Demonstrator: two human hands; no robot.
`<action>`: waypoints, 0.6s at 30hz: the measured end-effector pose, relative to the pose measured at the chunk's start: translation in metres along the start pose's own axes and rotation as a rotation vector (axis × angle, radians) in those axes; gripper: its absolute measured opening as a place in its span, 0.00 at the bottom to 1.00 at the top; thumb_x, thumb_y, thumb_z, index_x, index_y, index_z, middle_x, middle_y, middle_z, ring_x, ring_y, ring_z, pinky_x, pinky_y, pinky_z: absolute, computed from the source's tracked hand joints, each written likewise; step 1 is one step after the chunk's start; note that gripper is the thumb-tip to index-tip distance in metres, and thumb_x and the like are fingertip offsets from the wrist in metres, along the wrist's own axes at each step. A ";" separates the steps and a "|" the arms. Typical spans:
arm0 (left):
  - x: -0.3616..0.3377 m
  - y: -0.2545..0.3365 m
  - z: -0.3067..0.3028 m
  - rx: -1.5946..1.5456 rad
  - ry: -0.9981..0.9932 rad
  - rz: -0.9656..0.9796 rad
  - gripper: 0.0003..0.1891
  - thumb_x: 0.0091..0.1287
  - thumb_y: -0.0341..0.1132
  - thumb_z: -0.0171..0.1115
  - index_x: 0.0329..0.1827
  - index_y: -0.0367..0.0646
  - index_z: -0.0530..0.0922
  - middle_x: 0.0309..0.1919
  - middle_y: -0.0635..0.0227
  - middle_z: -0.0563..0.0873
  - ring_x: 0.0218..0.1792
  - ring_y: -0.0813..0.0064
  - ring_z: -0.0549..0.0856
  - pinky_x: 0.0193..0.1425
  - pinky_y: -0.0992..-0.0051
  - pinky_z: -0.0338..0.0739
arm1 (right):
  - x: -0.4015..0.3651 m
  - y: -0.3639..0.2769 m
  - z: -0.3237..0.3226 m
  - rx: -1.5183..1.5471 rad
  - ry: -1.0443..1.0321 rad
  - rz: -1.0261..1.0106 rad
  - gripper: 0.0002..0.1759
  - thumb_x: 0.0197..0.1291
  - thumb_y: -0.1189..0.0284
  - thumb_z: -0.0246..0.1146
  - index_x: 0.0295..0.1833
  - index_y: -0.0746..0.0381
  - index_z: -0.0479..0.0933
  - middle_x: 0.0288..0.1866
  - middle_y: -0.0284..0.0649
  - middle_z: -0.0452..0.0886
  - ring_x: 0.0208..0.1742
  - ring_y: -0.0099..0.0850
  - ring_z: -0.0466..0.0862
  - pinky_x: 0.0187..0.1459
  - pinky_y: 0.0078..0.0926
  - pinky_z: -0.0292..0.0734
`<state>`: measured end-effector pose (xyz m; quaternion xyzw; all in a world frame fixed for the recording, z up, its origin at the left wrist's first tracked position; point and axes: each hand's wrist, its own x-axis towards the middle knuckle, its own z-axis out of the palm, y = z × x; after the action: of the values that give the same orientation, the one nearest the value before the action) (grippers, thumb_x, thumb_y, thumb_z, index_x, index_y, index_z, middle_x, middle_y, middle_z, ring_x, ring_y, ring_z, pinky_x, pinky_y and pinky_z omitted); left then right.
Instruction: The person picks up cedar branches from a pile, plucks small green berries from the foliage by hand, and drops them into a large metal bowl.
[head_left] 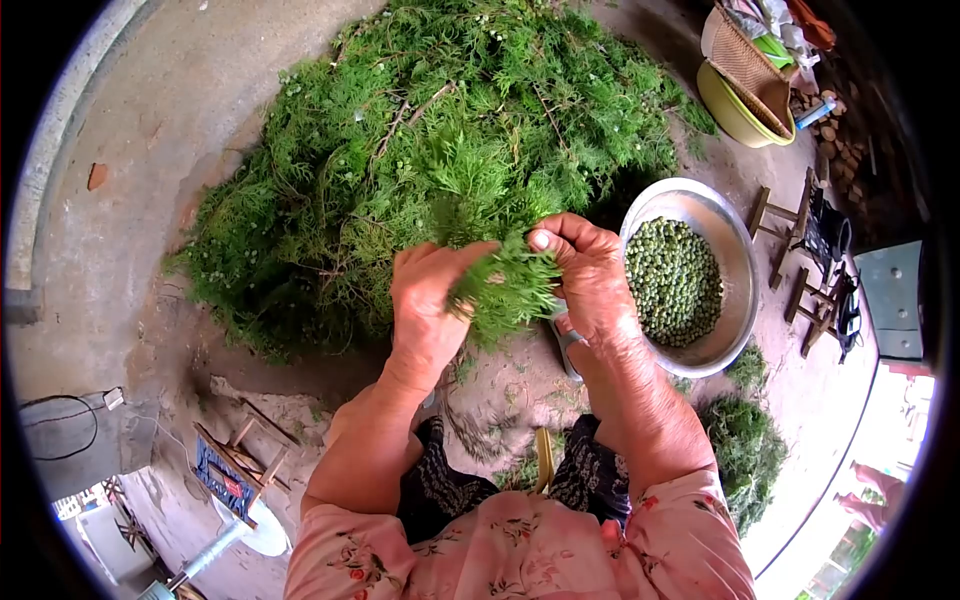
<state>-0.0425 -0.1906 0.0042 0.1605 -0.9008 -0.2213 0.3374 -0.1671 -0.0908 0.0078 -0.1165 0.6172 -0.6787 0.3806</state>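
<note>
My left hand (430,295) is closed around a green conifer sprig (510,285) with flat, feathery leaves. At the sprig's right side, my right hand (585,265) pinches with thumb and forefinger; what lies between those fingertips is too small to make out. In front of both hands spreads a large heap of cut conifer branches (340,190), some bearing small pale green cones. Just right of my right hand stands a metal basin (735,250) partly filled with small round green cones (675,285).
A yellow-green tub (730,110) with a woven basket (745,60) stands at the upper right. Folding stools (815,300) are beyond the basin. A smaller pile of sprigs (745,450) lies at lower right. Another stool (240,465) is at lower left.
</note>
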 end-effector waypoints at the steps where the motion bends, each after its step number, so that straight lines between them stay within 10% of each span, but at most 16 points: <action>1: -0.001 0.003 -0.001 -0.392 -0.033 -0.333 0.14 0.50 0.33 0.67 0.41 0.47 0.81 0.25 0.74 0.82 0.26 0.77 0.78 0.43 0.73 0.67 | -0.002 -0.001 -0.001 0.002 -0.018 0.002 0.06 0.56 0.71 0.63 0.35 0.62 0.78 0.23 0.26 0.75 0.19 0.13 0.68 0.20 0.09 0.66; 3: -0.006 0.001 0.004 -0.989 -0.034 -0.796 0.12 0.55 0.36 0.67 0.41 0.45 0.81 0.31 0.71 0.84 0.35 0.78 0.80 0.47 0.72 0.71 | -0.002 0.000 0.001 0.094 -0.009 0.076 0.06 0.56 0.71 0.62 0.35 0.62 0.77 0.24 0.26 0.75 0.19 0.13 0.68 0.20 0.10 0.66; 8: -0.008 0.003 0.014 -0.912 0.024 -0.842 0.17 0.53 0.35 0.69 0.43 0.36 0.76 0.40 0.68 0.81 0.39 0.75 0.78 0.43 0.76 0.72 | 0.000 0.007 0.007 0.286 0.070 0.193 0.05 0.58 0.72 0.61 0.35 0.61 0.77 0.23 0.26 0.75 0.18 0.14 0.68 0.19 0.10 0.64; 10: -0.007 0.003 0.015 -1.173 0.110 -1.148 0.21 0.50 0.34 0.71 0.43 0.35 0.73 0.42 0.64 0.80 0.38 0.73 0.78 0.46 0.73 0.71 | 0.001 0.012 0.007 0.190 0.100 0.132 0.04 0.58 0.74 0.60 0.36 0.63 0.77 0.22 0.27 0.74 0.20 0.16 0.69 0.22 0.13 0.65; 12: -0.007 0.005 0.016 -1.223 0.138 -1.156 0.23 0.49 0.33 0.72 0.44 0.35 0.71 0.42 0.62 0.80 0.40 0.73 0.78 0.46 0.72 0.71 | 0.006 0.024 0.005 -0.344 0.146 -0.383 0.04 0.57 0.76 0.60 0.36 0.66 0.76 0.21 0.28 0.75 0.22 0.18 0.68 0.25 0.16 0.65; 16: -0.012 -0.001 0.022 -1.272 0.155 -1.161 0.29 0.48 0.32 0.73 0.49 0.35 0.65 0.41 0.60 0.80 0.44 0.70 0.79 0.44 0.70 0.73 | 0.005 0.022 0.014 0.163 0.244 0.020 0.07 0.58 0.72 0.59 0.39 0.64 0.77 0.26 0.31 0.77 0.23 0.17 0.68 0.26 0.16 0.64; 18: -0.019 -0.012 0.018 -1.299 0.129 -1.122 0.30 0.48 0.31 0.73 0.50 0.36 0.63 0.41 0.59 0.80 0.44 0.69 0.79 0.43 0.70 0.73 | 0.013 0.006 -0.009 -0.048 0.308 0.026 0.07 0.60 0.69 0.59 0.38 0.61 0.76 0.24 0.32 0.76 0.24 0.19 0.71 0.23 0.17 0.66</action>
<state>-0.0394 -0.1875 -0.0246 0.3692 -0.3621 -0.8174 0.2537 -0.1792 -0.0921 -0.0037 -0.0121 0.6857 -0.6687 0.2873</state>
